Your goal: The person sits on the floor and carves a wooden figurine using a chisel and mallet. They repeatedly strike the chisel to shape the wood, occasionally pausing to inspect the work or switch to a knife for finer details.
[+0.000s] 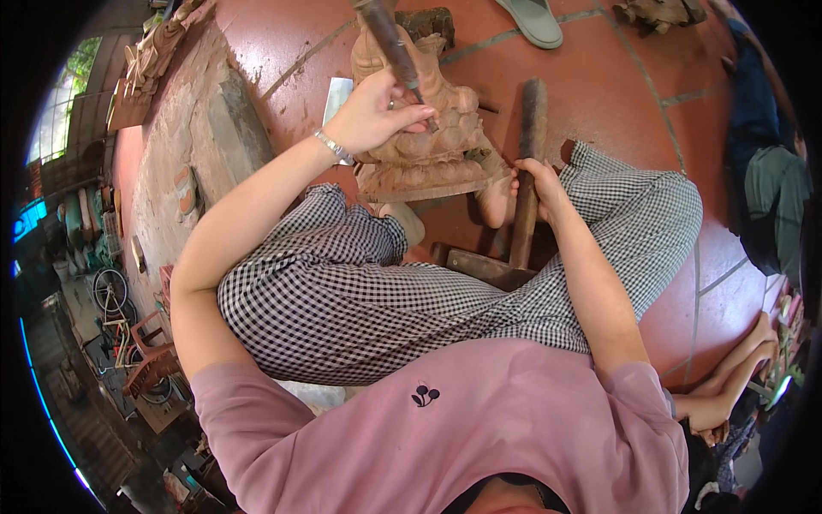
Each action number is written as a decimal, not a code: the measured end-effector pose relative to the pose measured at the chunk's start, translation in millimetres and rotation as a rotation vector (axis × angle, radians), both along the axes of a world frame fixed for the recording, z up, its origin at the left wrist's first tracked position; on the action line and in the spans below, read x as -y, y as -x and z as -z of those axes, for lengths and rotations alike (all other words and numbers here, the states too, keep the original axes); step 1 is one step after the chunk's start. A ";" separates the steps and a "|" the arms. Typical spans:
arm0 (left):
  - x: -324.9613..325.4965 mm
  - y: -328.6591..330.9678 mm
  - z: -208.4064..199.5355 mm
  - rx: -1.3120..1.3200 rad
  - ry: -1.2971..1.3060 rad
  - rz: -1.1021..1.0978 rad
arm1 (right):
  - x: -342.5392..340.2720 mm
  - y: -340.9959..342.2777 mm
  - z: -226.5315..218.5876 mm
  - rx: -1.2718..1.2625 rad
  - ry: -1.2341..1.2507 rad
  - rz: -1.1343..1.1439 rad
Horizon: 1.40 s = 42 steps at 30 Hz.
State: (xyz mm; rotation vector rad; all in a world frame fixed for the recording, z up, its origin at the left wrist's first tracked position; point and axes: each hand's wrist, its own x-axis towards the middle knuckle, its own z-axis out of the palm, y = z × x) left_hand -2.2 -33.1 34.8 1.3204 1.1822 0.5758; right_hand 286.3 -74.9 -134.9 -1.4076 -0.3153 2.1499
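Between my feet stands a reddish-brown wood carving [458,116] with rounded relief forms and a flat base. My left hand [372,116], a metal-band watch on its wrist, is closed around a chisel [390,43]. The chisel slants across the carving, its thick dark handle at the top and its tip close to the carved surface. Off to the carving's right, my right hand [541,187] grips a long round wooden mallet [532,124] near its middle. The mallet stands apart from the chisel. My bare foot [494,201] is by the carving's base.
A low wooden piece [479,267] lies between my legs. A green-grey slipper [535,21] and a wood chunk [659,12] rest on the red tiles. At left is a large pale slab [210,141]. Other people sit at right, one with a visible arm [728,385].
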 end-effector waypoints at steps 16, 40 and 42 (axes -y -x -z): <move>-63.9 -27.0 -3.7 -0.275 0.255 0.513 | -1.2 -2.2 -10.6 -0.056 0.037 -0.004; -5.5 2.8 -2.0 -0.100 -0.034 0.129 | -1.1 4.6 -4.1 0.021 -0.084 -0.013; -4.3 3.6 -2.4 -0.150 -0.073 0.165 | -1.1 4.6 -5.0 0.034 -0.081 -0.013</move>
